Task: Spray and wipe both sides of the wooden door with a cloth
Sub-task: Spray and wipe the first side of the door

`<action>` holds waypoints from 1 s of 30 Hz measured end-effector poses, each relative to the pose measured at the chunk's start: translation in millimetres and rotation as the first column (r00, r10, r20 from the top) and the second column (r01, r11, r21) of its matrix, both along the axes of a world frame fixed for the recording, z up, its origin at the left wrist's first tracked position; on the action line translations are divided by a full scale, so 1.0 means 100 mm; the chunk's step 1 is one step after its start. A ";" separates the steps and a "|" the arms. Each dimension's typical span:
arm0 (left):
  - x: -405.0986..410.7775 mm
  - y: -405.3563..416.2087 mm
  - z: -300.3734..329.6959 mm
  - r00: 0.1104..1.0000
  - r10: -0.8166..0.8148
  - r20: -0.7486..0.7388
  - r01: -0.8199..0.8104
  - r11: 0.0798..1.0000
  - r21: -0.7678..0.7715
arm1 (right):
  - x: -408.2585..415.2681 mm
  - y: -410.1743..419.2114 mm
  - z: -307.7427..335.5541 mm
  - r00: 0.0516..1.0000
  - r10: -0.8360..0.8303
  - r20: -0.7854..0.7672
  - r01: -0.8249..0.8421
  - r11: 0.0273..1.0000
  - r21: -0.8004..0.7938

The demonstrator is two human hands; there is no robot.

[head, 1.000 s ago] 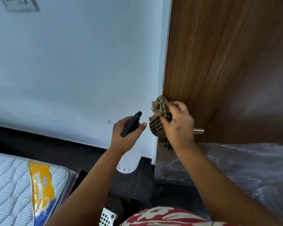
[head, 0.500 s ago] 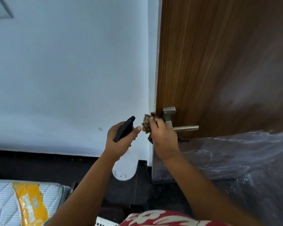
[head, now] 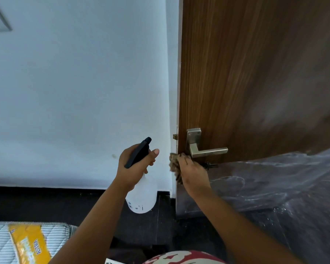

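The wooden door (head: 255, 73) fills the right half of the view, with a metal lever handle (head: 206, 149) near its left edge. Its lower part is wrapped in clear plastic film (head: 274, 180). My right hand (head: 192, 170) grips a crumpled brown striped cloth (head: 174, 164) against the door's edge, just below the handle. My left hand (head: 135, 164) holds a white spray bottle (head: 143, 195) by its black trigger head, left of the door edge and in front of the wall.
A white wall (head: 80, 92) with a dark skirting lies left of the door. A mattress corner with a yellow label (head: 27, 242) sits at the bottom left. The floor (head: 160, 221) is dark.
My right hand has slid the cloth down the door's edge, from above the handle to just below it. The handle is now uncovered. My left hand keeps the bottle beside it.
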State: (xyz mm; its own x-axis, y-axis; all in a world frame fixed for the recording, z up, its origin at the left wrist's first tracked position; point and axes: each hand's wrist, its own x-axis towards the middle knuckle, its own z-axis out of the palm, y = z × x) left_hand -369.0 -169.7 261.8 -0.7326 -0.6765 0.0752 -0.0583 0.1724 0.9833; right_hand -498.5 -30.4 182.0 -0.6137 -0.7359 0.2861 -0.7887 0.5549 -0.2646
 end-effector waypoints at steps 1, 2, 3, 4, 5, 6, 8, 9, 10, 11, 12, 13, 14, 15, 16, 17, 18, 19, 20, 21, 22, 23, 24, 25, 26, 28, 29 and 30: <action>-0.01 0.01 -0.01 1.000 -0.010 -0.004 0.010 1.000 -0.001 | 0.02 -0.03 0.08 1.000 0.017 -0.003 -0.018 0.998 -0.060; -0.02 0.01 -0.02 1.000 -0.018 -0.006 0.018 1.000 -0.008 | 0.06 -0.07 0.18 0.999 0.046 -0.010 -0.047 0.990 -0.133; -0.03 0.01 -0.03 1.000 -0.024 -0.005 0.024 1.000 -0.018 | 0.11 -0.10 0.27 0.998 0.065 -0.024 -0.069 0.975 -0.210; -0.04 0.01 -0.03 1.000 -0.028 -0.007 0.028 0.999 -0.027 | 0.13 -0.14 0.39 0.996 0.073 -0.043 -0.082 0.955 -0.285; -0.05 0.01 -0.02 0.999 -0.032 -0.010 0.032 0.999 -0.033 | 0.13 -0.16 0.54 0.996 0.071 -0.059 -0.087 0.931 -0.354; -0.05 0.01 -0.02 0.999 -0.036 -0.011 0.035 0.999 -0.036 | 0.11 -0.18 0.68 0.996 0.060 -0.064 -0.081 0.904 -0.419; -0.05 0.00 -0.01 0.999 -0.033 -0.009 0.033 0.999 -0.042 | 0.03 -0.22 0.89 0.995 0.031 -0.096 -0.073 0.878 -0.474; -0.05 0.00 -0.01 1.000 -0.030 -0.008 0.030 0.998 -0.048 | -0.02 -0.23 0.94 0.990 0.022 -0.138 -0.084 0.883 -0.462; -0.05 0.01 -0.01 1.000 -0.030 -0.005 0.030 0.998 -0.054 | -0.05 -0.24 0.92 0.983 0.014 -0.183 -0.094 0.895 -0.436; -0.05 0.01 -0.01 0.999 -0.032 -0.003 0.032 0.998 -0.057 | -0.07 -0.25 0.86 0.979 0.005 -0.203 -0.091 0.905 -0.416; -0.05 0.02 -0.01 0.999 -0.034 -0.002 0.034 0.998 -0.058 | -0.06 -0.24 0.78 0.981 -0.008 -0.193 -0.072 0.912 -0.405; -0.05 0.02 -0.02 0.999 -0.035 -0.002 0.035 0.998 -0.058 | -0.04 -0.23 0.67 0.987 -0.023 -0.159 -0.042 0.919 -0.393; -0.06 0.01 -0.02 0.999 -0.036 -0.004 0.035 0.998 -0.054 | -0.01 -0.21 0.55 0.991 -0.036 -0.126 -0.013 0.928 -0.373; -0.06 0.01 -0.03 0.999 -0.034 -0.008 0.034 0.998 -0.048 | 0.01 -0.19 0.43 0.993 -0.039 -0.109 -0.001 0.939 -0.343; -0.07 0.01 -0.03 0.999 -0.031 -0.012 0.030 0.999 -0.045 | 0.03 -0.17 0.31 0.994 -0.025 -0.105 -0.009 0.951 -0.308; -0.07 0.01 -0.03 1.000 -0.026 -0.015 0.025 0.999 -0.048 | 0.04 -0.16 0.23 0.994 -0.001 -0.108 -0.028 0.963 -0.267; -0.08 0.01 -0.02 1.000 -0.025 -0.011 0.024 0.998 -0.056 | 0.05 -0.15 0.17 0.995 0.015 -0.103 -0.038 0.974 -0.222; -0.09 0.02 -0.02 1.000 -0.026 -0.002 0.026 0.998 -0.063 | 0.06 -0.15 0.13 0.995 0.019 -0.097 -0.037 0.982 -0.185; -0.10 0.03 -0.02 1.000 -0.027 0.001 0.027 0.997 -0.067 | 0.06 -0.15 0.10 0.995 0.021 -0.099 -0.037 0.986 -0.164; -0.11 0.03 -0.02 1.000 -0.029 -0.001 0.028 0.997 -0.067 | 0.06 -0.15 0.07 0.994 0.020 -0.107 -0.037 0.987 -0.156; -0.11 0.04 -0.02 0.999 -0.033 -0.003 0.033 0.997 -0.066 | 0.06 -0.14 0.03 0.993 0.016 -0.114 -0.034 0.988 -0.152; -0.11 0.05 -0.02 0.999 -0.039 -0.005 0.039 0.997 -0.063 | 0.05 -0.12 -0.03 0.993 0.016 -0.114 -0.031 0.990 -0.137; -0.11 0.06 -0.03 0.999 -0.044 -0.008 0.044 0.997 -0.056 | 0.05 -0.08 -0.09 0.994 0.019 -0.108 -0.031 0.994 -0.109; -0.12 0.07 -0.03 0.999 -0.046 -0.010 0.045 0.998 -0.049 | 0.04 -0.05 -0.19 0.995 0.031 -0.097 -0.038 0.997 -0.073; -0.11 0.06 -0.04 0.999 -0.046 -0.012 0.045 0.998 -0.048 | 0.03 -0.01 -0.29 0.995 0.047 -0.083 -0.050 0.998 -0.029; -0.11 0.06 -0.05 0.999 -0.041 -0.010 0.040 0.998 -0.052 | -0.03 0.07 -0.47 0.996 0.066 -0.062 -0.065 0.997 0.033; -0.11 0.06 -0.05 0.999 -0.038 -0.003 0.038 0.998 -0.054 | -0.06 0.09 -0.51 0.997 0.069 -0.046 -0.067 0.997 0.048; -0.10 0.06 -0.05 0.999 -0.038 0.003 0.038 0.998 -0.058 | -0.10 0.11 -0.53 0.997 0.073 -0.030 -0.071 0.995 0.069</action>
State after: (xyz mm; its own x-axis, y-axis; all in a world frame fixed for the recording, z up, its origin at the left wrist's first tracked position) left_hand -379.3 -163.2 256.7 -0.7577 -0.6428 0.1122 -0.0521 0.2310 0.9716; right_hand -508.4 -19.1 128.8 -0.5499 -0.7959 0.2534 -0.8347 0.5123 -0.2020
